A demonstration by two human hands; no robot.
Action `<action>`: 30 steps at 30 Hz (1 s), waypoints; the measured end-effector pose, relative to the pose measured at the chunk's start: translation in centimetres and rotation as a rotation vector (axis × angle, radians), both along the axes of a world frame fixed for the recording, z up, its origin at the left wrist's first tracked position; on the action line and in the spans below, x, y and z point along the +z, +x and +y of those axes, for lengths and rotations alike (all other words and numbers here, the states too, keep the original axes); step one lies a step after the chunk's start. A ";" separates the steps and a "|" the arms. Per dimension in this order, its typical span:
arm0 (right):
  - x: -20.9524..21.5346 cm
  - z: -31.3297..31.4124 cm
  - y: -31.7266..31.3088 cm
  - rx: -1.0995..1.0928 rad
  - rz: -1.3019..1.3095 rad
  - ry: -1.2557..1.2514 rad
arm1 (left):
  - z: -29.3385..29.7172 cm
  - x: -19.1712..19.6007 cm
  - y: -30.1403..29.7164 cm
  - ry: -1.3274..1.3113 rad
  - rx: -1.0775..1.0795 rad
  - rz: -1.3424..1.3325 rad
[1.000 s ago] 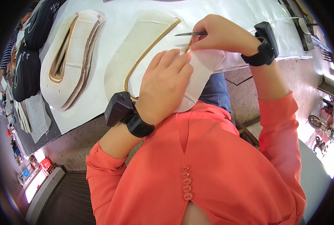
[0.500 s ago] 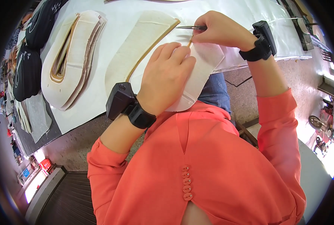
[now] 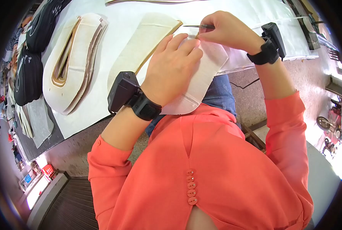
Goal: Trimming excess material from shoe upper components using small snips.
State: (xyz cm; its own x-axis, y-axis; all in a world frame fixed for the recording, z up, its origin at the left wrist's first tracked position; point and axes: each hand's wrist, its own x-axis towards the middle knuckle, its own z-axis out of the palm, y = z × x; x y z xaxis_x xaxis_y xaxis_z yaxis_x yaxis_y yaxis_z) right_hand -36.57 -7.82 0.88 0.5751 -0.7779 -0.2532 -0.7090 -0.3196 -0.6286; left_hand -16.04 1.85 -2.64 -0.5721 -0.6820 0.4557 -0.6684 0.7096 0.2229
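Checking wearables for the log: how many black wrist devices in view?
2. One wrist device sits on the left hand's wrist; the other wrist device sits on the right hand's wrist.

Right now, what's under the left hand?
The left hand presses flat on a white fabric piece that overhangs the table edge. What lies beneath that piece is covered; the right hand holds a thin tool.

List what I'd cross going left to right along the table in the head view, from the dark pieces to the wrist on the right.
Black pieces → stack of cream cut pieces → flat cream piece with tan edge → left hand pressing a white piece → right hand holding a thin metal tool → black wrist device.
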 end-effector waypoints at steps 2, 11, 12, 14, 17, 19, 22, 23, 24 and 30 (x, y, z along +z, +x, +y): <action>-0.1 0.6 -0.2 0.033 0.002 -0.179 | 0.0 0.4 0.2 0.046 -0.006 -0.012; 0.0 5.2 -4.5 -0.002 -0.004 -0.626 | -0.4 0.4 0.6 0.165 -0.033 0.020; 0.1 6.4 -4.3 -0.001 0.010 -0.622 | -0.3 0.5 0.6 0.174 -0.034 0.031; -0.1 8.6 -3.6 0.043 0.035 -0.656 | -0.4 0.4 0.5 0.185 -0.041 0.046; -0.5 10.0 -2.8 0.103 0.173 -0.679 | -0.5 0.3 0.3 0.192 -0.050 0.073; -0.2 9.9 -2.8 0.131 0.190 -0.710 | -0.5 0.2 0.3 0.186 -0.052 0.085; 0.3 9.7 -3.0 0.183 0.275 -0.711 | -0.2 0.3 0.1 0.182 -0.045 0.037; 0.4 9.7 -3.1 0.193 0.207 -0.740 | 0.1 0.2 0.0 0.127 -0.028 0.001; 0.5 9.7 -3.3 0.207 0.139 -0.768 | 0.3 0.0 -0.2 0.073 -0.009 -0.033; 0.3 10.9 -4.3 -0.328 -0.117 -0.359 | 0.5 -0.2 -0.3 0.023 0.098 -0.085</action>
